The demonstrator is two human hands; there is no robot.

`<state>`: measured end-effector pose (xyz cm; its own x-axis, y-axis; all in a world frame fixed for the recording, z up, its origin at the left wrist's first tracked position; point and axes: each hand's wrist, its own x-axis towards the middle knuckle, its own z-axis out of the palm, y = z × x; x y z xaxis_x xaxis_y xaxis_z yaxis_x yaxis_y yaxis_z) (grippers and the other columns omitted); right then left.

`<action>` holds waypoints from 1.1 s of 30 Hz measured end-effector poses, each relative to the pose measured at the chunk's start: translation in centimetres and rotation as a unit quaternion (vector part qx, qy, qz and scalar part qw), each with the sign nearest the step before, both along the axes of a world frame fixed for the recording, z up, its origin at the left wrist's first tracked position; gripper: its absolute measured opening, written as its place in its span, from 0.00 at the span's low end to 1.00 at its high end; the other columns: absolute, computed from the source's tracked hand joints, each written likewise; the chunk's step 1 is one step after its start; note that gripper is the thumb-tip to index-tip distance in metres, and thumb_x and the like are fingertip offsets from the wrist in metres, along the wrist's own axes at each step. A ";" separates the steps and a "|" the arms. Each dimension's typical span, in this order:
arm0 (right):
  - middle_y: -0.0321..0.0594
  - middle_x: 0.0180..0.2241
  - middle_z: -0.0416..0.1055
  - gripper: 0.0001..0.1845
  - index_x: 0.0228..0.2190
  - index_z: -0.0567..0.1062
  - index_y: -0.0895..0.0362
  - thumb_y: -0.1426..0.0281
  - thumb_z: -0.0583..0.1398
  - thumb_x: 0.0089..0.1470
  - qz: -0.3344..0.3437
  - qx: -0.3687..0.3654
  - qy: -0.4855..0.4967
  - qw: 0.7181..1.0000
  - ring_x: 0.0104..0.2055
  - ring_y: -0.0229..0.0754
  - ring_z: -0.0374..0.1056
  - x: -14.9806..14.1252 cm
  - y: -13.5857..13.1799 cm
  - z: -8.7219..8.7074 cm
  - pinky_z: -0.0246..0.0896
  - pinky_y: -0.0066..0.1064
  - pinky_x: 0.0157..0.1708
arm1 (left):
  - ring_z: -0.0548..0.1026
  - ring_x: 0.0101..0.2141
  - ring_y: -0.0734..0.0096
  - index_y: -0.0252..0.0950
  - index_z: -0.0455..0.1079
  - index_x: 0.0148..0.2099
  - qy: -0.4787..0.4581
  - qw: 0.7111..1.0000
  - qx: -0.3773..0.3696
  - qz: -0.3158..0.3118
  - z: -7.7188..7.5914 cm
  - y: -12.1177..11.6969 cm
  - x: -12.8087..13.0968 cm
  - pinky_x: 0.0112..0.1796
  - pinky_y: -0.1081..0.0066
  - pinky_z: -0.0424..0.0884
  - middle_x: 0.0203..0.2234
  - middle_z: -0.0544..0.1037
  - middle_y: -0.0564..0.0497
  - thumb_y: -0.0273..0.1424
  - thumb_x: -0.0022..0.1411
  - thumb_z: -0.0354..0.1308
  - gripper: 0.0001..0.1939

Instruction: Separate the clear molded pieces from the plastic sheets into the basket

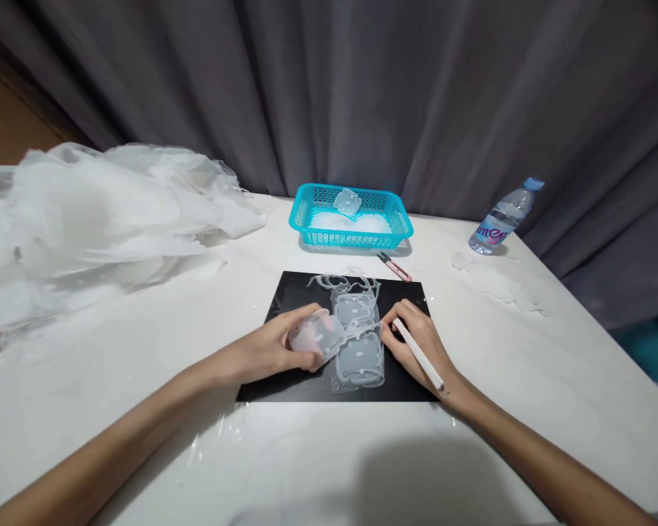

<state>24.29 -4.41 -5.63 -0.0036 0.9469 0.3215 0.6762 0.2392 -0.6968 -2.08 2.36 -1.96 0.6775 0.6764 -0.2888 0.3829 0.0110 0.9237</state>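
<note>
On the white worktop (285, 460), a rectangular black mat (301, 389) bears a translucent plastic sheet (365, 359) with rounded-square outlines, lying right of the mat's middle. Over its left part, the left hand (279, 342) grips a translucent, milky rounded-square piece (318, 337) between thumb and fingers. The right hand (432, 345), over the mat's right edge, has its fingers curled about a slim white pen-like tool (417, 354); a thin strip runs from the piece to its fingertips, seemingly pinched there. The step looks like stripping edge waste off the piece; the next move calls for a firm left hold and a gentle pull. Curled translucent strips (329, 282) lie at the mat's far edge, pink-handled snips (395, 269) just beyond. Near the worktop's far edge stands a turquoise perforated plastic basket (334, 238).
</note>
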 end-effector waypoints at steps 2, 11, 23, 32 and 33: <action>0.37 0.32 0.69 0.07 0.30 0.72 0.53 0.75 0.60 0.60 0.015 0.000 0.003 1.000 0.36 0.42 0.69 0.3 -0.1 0.0 0.65 0.34 0.39 | 0.74 0.31 0.66 0.38 0.72 0.53 -0.004 1.000 0.001 -0.016 0.1 -0.2 0.2 0.31 0.75 0.67 0.30 0.76 0.53 0.39 0.61 0.67 0.20; 0.46 0.45 0.73 0.14 0.53 0.74 0.54 0.72 0.60 0.67 0.129 0.118 -0.017 0.984 0.47 0.48 0.69 -0.3 -1.0 1.1 0.68 0.41 0.50 | 0.62 0.27 0.73 0.36 0.68 0.32 0.004 0.991 0.131 0.039 -0.2 -1.5 2.3 0.27 0.75 0.57 0.26 0.65 0.57 0.46 0.67 0.61 0.19; 0.43 0.40 0.75 0.09 0.48 0.77 0.55 0.71 0.58 0.70 0.213 0.106 -0.098 0.966 0.42 0.45 0.66 -0.6 -0.1 0.1 0.64 0.40 0.45 | 0.64 0.25 0.73 0.36 0.71 0.43 0.004 0.995 0.090 0.045 -0.4 -1.9 3.2 0.26 0.75 0.57 0.24 0.71 0.57 0.43 0.64 0.63 0.15; 0.40 0.34 0.71 0.05 0.37 0.73 0.55 0.77 0.58 0.64 0.189 0.127 -0.090 0.970 0.38 0.44 0.64 -0.7 -0.3 -0.1 0.61 0.37 0.41 | 0.71 0.26 0.72 0.37 0.71 0.40 0.002 0.982 0.146 0.117 -1.2 -1.4 2.4 0.27 0.75 0.62 0.27 0.78 0.55 0.46 0.67 0.62 0.16; 0.39 0.34 0.70 0.06 0.36 0.73 0.55 0.78 0.58 0.63 0.187 0.135 -0.088 0.969 0.37 0.44 0.63 -0.7 -0.4 -0.1 0.61 0.37 0.41 | 0.72 0.26 0.71 0.37 0.70 0.40 -0.004 0.976 0.147 0.160 -1.4 -0.9 2.1 0.27 0.75 0.64 0.27 0.78 0.54 0.46 0.67 0.63 0.16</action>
